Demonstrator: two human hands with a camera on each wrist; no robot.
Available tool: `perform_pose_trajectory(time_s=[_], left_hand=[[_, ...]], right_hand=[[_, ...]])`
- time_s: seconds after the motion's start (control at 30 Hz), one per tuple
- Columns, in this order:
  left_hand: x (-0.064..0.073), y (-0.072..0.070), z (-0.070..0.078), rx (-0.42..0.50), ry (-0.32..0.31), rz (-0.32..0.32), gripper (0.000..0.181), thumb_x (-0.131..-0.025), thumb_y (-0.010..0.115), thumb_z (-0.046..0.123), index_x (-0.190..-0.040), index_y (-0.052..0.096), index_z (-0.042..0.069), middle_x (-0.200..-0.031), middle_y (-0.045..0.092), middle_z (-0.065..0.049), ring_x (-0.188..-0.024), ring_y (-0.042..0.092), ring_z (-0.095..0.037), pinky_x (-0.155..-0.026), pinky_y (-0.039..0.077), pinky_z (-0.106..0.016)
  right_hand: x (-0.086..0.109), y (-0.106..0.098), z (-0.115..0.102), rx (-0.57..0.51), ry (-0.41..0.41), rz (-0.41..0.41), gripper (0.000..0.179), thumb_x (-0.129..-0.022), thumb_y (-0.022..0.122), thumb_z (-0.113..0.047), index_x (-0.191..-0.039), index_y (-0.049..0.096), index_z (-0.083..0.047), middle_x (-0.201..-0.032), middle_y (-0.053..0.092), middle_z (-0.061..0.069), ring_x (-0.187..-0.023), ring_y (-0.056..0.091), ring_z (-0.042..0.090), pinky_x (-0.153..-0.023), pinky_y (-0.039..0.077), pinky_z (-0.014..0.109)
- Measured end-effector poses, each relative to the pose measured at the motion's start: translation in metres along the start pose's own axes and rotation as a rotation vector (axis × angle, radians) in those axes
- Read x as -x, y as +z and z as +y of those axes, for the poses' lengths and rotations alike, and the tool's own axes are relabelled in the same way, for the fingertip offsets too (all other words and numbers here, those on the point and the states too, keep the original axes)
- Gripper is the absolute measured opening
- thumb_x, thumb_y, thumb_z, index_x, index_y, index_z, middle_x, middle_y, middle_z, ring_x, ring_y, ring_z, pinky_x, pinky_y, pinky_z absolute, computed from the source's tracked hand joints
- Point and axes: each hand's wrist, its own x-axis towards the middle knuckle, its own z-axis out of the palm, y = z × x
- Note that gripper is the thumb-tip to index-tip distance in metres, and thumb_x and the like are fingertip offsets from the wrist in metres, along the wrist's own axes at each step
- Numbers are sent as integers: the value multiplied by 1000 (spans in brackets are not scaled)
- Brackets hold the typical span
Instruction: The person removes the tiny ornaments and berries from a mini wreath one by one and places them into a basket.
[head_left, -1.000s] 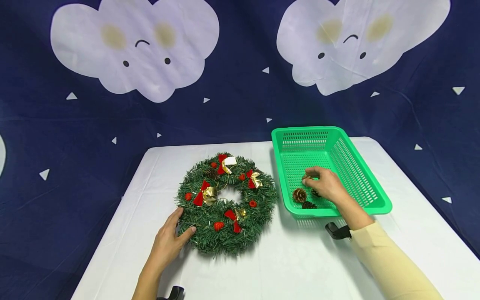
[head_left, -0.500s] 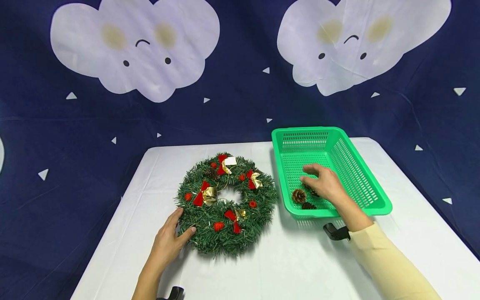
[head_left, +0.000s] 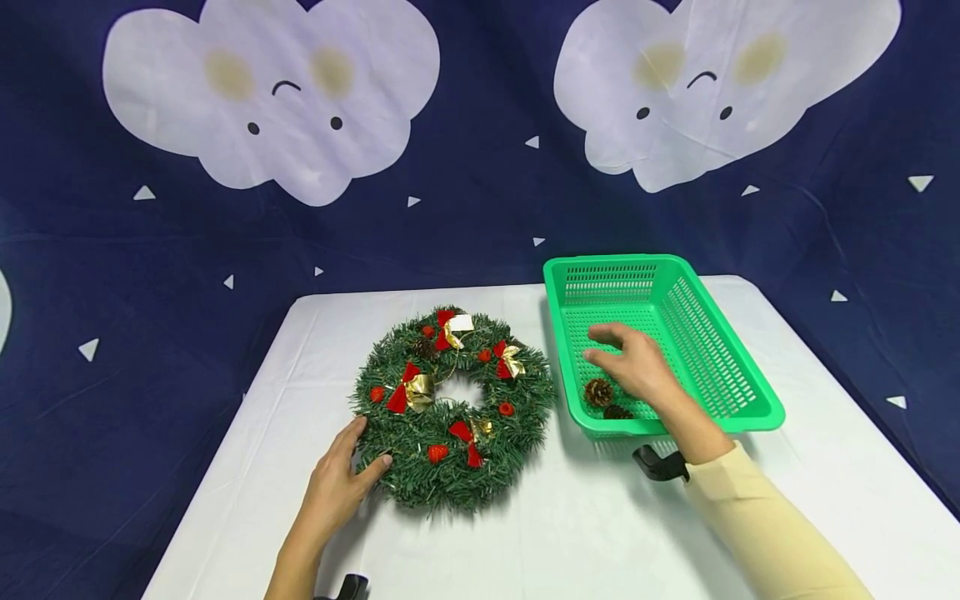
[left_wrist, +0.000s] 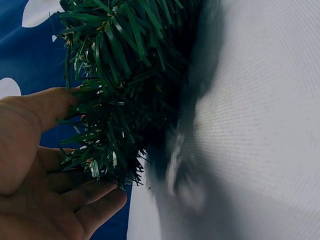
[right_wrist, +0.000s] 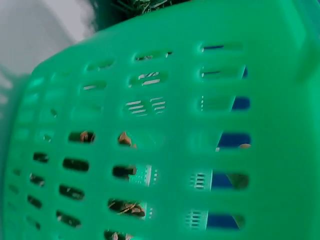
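Note:
A green artificial wreath (head_left: 450, 483) with red-and-gold bows lies flat on the white table. My left hand (head_left: 337, 479) rests against its lower left edge, thumb and fingers spread. In the left wrist view, the straight fingers (left_wrist: 97, 207) touch the green needles from outside. Over the green plastic basket (head_left: 720, 367) is my right hand (head_left: 637, 362), thumb and fingers apart with nothing between them. Below it in the basket lie a brown pine cone (head_left: 598, 392) and a darker pine cone (head_left: 618, 412). The basket's slotted wall (right_wrist: 175, 150) hides the right hand from its wrist camera.
The basket stands just right of the wreath, its raised rim (head_left: 553, 333) close to the needles. A dark blue cloth (head_left: 480, 225) with clouds hangs behind the table. White tablecloth (head_left: 525, 550) shows in front of the wreath and basket.
My right hand has let go of a pine cone into the basket, spread its fingers and shifted slightly left, covering that cone. The left hand and wreath stay put.

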Motion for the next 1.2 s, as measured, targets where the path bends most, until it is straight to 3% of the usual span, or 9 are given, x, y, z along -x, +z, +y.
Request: perform_pose_trajectory(time_s=[1.2], left_hand=[[0, 1, -1, 8, -8, -3, 75, -87, 66, 30, -147, 29, 3, -153, 30, -18, -137, 32, -42, -109, 30, -60]], right_hand=[[-17, 26, -53, -113, -83, -18, 47, -88, 66, -35, -129, 55, -14, -132, 59, 6, -128, 49, 31, -102, 44, 49]])
